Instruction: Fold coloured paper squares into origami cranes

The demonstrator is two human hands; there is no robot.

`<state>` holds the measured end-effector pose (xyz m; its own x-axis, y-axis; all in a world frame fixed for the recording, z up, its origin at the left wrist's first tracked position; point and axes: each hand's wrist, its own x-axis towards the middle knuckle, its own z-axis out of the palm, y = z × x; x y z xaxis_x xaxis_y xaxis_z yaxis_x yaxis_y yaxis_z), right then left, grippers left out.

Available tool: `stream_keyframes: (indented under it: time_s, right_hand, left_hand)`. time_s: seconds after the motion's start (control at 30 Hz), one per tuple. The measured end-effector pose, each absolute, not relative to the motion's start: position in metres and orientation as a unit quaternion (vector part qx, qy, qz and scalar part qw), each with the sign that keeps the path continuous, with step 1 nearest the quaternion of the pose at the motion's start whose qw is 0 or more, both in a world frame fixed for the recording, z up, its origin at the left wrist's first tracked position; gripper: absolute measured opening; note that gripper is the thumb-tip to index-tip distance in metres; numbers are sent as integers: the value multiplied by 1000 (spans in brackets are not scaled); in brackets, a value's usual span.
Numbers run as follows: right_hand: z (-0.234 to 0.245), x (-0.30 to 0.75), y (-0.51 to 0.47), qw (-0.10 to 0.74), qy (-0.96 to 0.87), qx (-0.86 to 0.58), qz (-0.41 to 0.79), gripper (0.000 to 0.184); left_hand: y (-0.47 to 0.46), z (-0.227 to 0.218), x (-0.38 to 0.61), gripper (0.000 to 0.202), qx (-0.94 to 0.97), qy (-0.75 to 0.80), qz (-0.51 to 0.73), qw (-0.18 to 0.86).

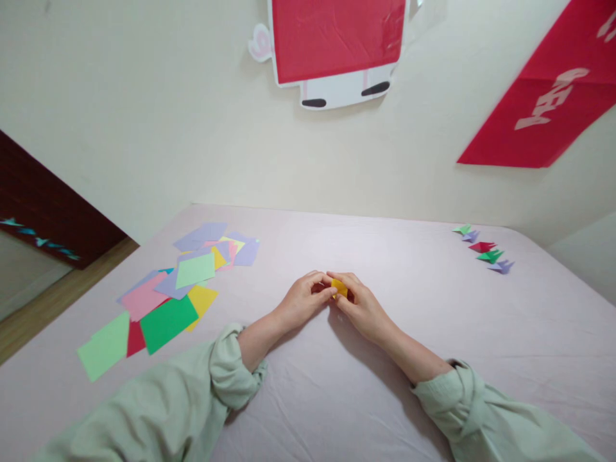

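Observation:
A small folded piece of yellow paper (340, 287) is pinched between both hands, just above the middle of the table. My left hand (307, 296) grips its left side with thumb and fingers. From the other side my right hand (362, 307) holds it, the thumb below and the fingers over the top. The fingers cover much of the paper, so its full folded shape cannot be made out.
Loose coloured paper sheets (168, 324) lie overlapping on the left of the pale-covered table (308, 398). Several folded paper figures (482, 247) stand in a row at the far right. The wall (216, 147) rises behind the table, with red decorations (339, 38) on it.

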<state>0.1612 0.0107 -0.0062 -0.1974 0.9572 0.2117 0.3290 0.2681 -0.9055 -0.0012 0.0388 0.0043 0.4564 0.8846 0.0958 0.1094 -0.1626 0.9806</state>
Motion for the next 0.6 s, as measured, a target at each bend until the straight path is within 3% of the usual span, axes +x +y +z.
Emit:
stream_keyframes:
  time_s: [0.33,0.6]
  right_hand:
    - [-8,163,12,417,-678,-459,395,43]
    - [-6,161,11,411,-688,-458,384,48]
  left_hand:
    - [42,5,-2,17,614,364,352,606]
    - [43,3,1,25,605,381,359,600]
